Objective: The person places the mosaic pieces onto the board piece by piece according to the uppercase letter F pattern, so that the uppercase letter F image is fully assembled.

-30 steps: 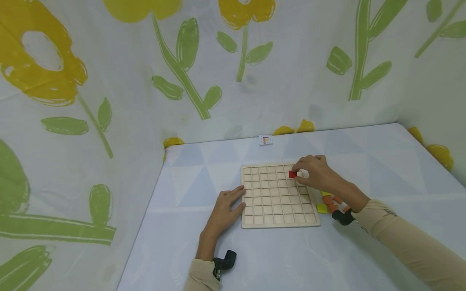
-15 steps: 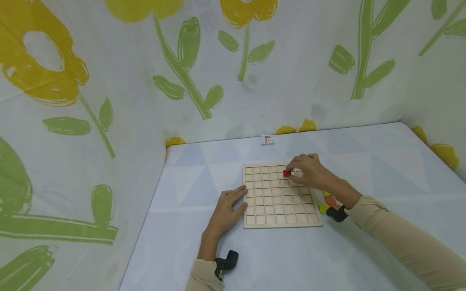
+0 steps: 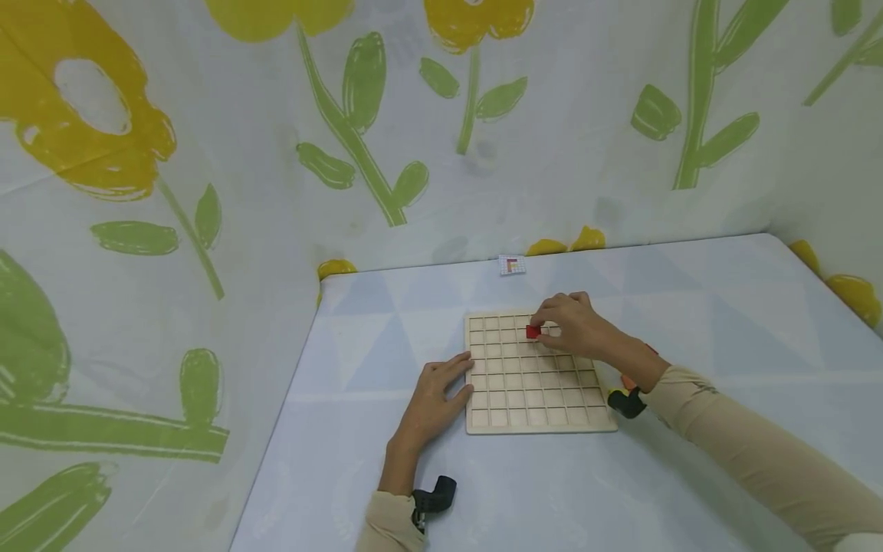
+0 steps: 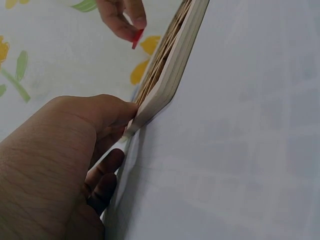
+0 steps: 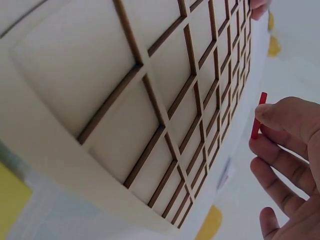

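Note:
A light wooden grid board (image 3: 519, 418) lies on the table, its square cells divided by thin ridges. My right hand (image 3: 576, 326) pinches a small red square tile (image 3: 533, 332) between thumb and fingers over the board's far rows. In the right wrist view the red tile (image 5: 259, 116) is seen edge-on, above the board's surface. My left hand (image 3: 434, 395) rests at the board's left edge with fingers spread. The left wrist view has that thumb (image 4: 117, 111) against the board's side (image 4: 167, 85), with the other fingers below it.
Orange and yellow tiles lie right of the board, mostly hidden under my right wrist; one yellow tile (image 5: 12, 200) shows in the right wrist view. A small card (image 3: 512, 265) with a coloured grid pattern lies at the table's far edge, before a flowered curtain (image 3: 552, 153).
My right hand has carried the red tile leftward across the board's far rows. The left hand has stayed at the board's edge. The head view has shifted slightly.

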Available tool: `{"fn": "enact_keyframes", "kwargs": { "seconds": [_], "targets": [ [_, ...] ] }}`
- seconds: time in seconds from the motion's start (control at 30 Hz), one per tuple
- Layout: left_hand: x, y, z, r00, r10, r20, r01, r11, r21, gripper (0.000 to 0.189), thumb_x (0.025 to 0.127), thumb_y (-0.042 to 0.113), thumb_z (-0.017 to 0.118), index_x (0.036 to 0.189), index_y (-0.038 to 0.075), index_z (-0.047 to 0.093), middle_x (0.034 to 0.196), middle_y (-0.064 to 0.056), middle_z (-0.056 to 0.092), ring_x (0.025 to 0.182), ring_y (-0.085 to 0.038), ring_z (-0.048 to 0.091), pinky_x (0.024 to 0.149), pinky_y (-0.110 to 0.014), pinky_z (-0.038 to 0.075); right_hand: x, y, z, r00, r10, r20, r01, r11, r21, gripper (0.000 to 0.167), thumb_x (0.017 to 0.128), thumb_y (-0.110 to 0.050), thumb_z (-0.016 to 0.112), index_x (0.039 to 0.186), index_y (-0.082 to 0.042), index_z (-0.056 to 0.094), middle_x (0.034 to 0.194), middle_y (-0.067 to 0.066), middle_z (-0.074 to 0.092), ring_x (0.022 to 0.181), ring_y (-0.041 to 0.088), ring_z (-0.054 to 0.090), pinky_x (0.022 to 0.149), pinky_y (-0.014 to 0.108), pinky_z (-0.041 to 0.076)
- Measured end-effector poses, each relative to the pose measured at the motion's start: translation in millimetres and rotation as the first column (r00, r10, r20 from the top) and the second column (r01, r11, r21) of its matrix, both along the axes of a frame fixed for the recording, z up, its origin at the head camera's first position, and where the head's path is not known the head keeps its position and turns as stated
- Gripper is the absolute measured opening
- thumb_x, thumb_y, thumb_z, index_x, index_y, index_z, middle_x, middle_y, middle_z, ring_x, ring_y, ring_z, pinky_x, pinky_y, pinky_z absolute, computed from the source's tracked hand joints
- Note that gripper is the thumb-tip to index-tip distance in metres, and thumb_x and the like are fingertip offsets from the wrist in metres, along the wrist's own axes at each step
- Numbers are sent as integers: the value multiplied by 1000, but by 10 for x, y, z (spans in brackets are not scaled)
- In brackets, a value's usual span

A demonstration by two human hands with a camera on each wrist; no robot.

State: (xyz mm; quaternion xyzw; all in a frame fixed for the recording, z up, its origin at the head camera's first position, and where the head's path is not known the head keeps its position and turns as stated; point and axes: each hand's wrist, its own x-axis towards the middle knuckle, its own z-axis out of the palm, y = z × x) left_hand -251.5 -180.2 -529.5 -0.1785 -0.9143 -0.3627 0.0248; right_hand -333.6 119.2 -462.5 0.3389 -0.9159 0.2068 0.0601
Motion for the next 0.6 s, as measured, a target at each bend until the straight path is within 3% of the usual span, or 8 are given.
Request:
{"fn": "enact_keyframes", "kwargs": {
  "seconds": [0.6],
  "targets": [
    [2,17,18,1000,11,-19,-12,1000,-27,45,98,25,64,143,17,58,153,9,45,124,-18,45,101,-43,43,-161,-248,-56,1000,14,-2,-13,998,55,19,83,-18,84,101,-13,78,99,-1,70,99,26,60,93,61,34]
  ]
}}
